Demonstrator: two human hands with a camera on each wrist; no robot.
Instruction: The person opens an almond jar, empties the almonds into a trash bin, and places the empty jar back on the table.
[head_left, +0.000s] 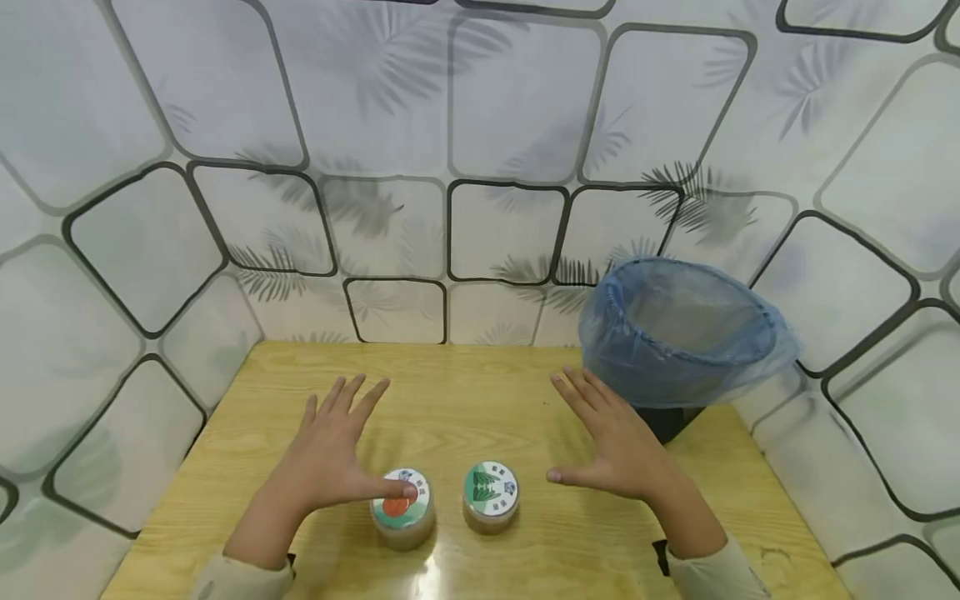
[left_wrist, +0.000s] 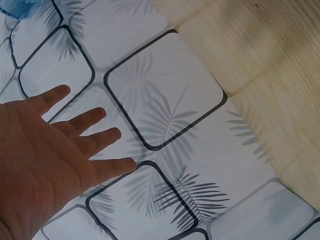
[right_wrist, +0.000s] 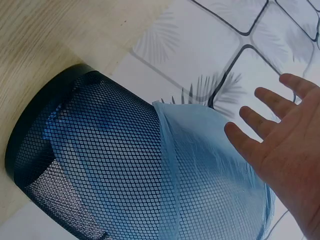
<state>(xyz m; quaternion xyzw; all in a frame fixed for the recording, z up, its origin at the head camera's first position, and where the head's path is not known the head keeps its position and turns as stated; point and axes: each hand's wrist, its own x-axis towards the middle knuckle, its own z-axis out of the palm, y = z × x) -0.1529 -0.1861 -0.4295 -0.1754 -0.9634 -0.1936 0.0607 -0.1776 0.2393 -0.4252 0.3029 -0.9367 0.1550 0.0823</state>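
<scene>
Two small round containers stand upright on the wooden table, side by side in the head view. The left container (head_left: 402,518) has a green and white lid with an orange-red picture. Its neighbour, the right container (head_left: 491,490), shows a green leaf picture on its lid. My left hand (head_left: 322,467) hovers with fingers spread, and its thumb overlaps the left lid in the head view; whether it touches, I cannot tell. To the right of both containers, my right hand (head_left: 622,450) is held out with fingers spread, gripping nothing. Both wrist views show extended fingers.
A black mesh bin (right_wrist: 105,145) lined with a blue plastic bag (head_left: 675,375) stands at the table's back right, just behind my right hand. Patterned wall covering (head_left: 390,225) borders the wooden table (head_left: 465,400) at the back and sides.
</scene>
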